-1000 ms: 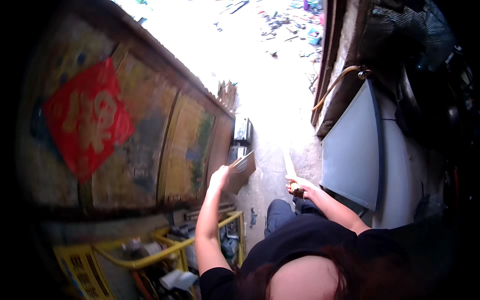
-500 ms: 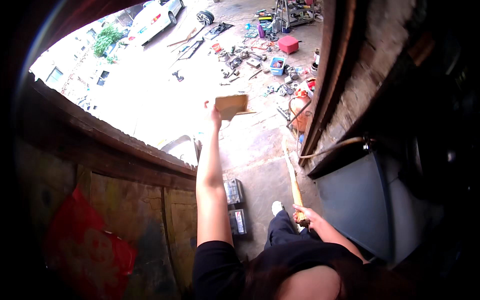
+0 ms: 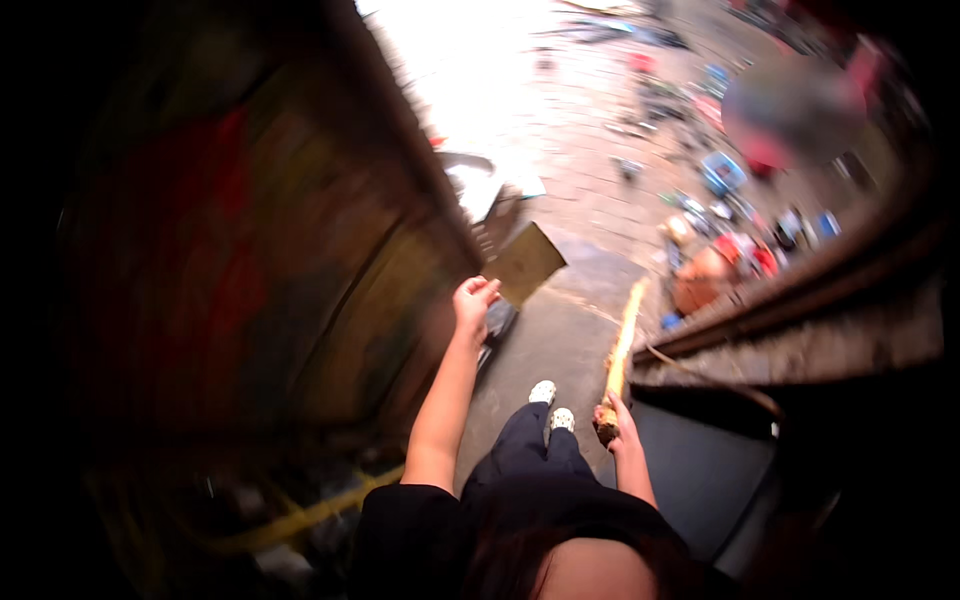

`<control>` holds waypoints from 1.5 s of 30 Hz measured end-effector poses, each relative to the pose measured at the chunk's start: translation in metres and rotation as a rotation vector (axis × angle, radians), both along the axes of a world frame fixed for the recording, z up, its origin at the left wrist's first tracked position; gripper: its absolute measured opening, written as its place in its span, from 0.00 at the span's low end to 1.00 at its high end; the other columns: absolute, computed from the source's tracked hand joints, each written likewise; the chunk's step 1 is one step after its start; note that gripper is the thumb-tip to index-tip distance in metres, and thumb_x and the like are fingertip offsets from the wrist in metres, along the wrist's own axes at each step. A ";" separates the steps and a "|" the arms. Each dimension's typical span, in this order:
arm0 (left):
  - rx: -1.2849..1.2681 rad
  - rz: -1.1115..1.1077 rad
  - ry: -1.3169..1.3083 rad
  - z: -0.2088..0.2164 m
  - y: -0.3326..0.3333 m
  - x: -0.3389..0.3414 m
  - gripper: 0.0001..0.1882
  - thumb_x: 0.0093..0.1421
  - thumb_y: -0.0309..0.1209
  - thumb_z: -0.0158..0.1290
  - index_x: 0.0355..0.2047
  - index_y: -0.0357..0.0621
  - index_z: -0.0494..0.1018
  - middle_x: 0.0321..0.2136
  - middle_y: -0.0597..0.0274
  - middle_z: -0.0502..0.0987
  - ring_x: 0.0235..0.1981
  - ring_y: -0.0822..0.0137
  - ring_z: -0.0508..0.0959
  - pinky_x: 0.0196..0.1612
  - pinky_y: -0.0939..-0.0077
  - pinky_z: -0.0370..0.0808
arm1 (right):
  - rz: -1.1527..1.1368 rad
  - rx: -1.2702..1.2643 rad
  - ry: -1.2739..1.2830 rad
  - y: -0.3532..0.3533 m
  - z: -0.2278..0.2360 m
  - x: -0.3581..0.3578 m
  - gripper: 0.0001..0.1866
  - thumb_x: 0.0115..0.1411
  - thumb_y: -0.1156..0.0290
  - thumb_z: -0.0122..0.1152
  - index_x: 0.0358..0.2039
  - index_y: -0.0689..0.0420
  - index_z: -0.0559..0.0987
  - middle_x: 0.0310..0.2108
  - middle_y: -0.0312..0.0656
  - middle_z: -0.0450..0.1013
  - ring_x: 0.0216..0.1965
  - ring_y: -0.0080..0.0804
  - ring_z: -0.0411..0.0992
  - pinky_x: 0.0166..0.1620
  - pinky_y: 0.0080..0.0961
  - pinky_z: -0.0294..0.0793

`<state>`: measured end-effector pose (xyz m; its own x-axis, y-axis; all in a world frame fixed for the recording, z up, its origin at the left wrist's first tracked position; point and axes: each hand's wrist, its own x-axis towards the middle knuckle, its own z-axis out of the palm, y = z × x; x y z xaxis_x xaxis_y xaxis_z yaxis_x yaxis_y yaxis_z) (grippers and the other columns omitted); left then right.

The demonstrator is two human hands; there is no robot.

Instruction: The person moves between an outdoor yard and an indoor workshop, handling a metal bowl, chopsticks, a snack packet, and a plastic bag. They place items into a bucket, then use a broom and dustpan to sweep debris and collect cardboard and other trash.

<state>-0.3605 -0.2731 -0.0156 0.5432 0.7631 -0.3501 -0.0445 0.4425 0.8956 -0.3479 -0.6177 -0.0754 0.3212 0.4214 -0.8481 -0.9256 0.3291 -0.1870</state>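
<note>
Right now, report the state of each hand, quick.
Left hand: closed, holding a flat brownish rectangular board by its edge.
Right hand: closed around the lower end of a long pale wooden stick.

floor: sunlit concrete (image 3: 560,330) | left: weathered wooden door (image 3: 250,290) | far ground: scattered clutter (image 3: 720,200), blurred, perhaps tools

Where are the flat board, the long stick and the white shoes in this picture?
board (image 3: 527,262): head view, middle of its flat face, held in the left hand (image 3: 472,300).
stick (image 3: 622,345): head view, mid-shaft, gripped by the right hand (image 3: 612,418).
shoes (image 3: 552,404): head view, between the pair.
</note>
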 end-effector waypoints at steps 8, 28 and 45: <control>0.084 0.779 -0.192 0.127 -0.094 -0.375 0.07 0.49 0.27 0.57 0.30 0.43 0.73 0.27 0.66 0.76 0.29 0.75 0.74 0.32 0.85 0.72 | 0.278 -0.056 -0.029 -0.012 -0.010 -0.020 0.16 0.50 0.54 0.61 0.22 0.53 0.70 0.17 0.34 0.67 0.18 0.21 0.67 0.21 0.13 0.71; 1.674 1.405 1.816 0.297 -0.103 -0.906 0.06 0.48 0.24 0.54 0.27 0.46 0.69 0.35 0.59 0.69 0.35 0.56 0.70 0.34 0.62 0.70 | 0.526 0.088 -0.185 0.067 -0.018 -0.258 0.19 0.48 0.53 0.63 0.23 0.55 0.69 0.17 0.35 0.67 0.17 0.20 0.67 0.22 0.12 0.71; 1.374 0.415 -0.239 0.403 -0.374 -0.831 0.07 0.51 0.29 0.53 0.21 0.38 0.72 0.19 0.61 0.73 0.23 0.68 0.72 0.50 0.60 0.56 | 1.382 -0.249 0.465 0.109 -0.039 -0.426 0.13 0.52 0.64 0.55 0.27 0.62 0.72 0.19 0.40 0.68 0.18 0.28 0.67 0.24 0.19 0.74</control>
<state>-1.1917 -0.6468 0.3876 0.1439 0.5286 0.8366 -0.1589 -0.8221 0.5467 -0.7740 -0.5082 -0.1141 -0.5191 -0.0087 -0.8546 -0.4621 -0.8383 0.2893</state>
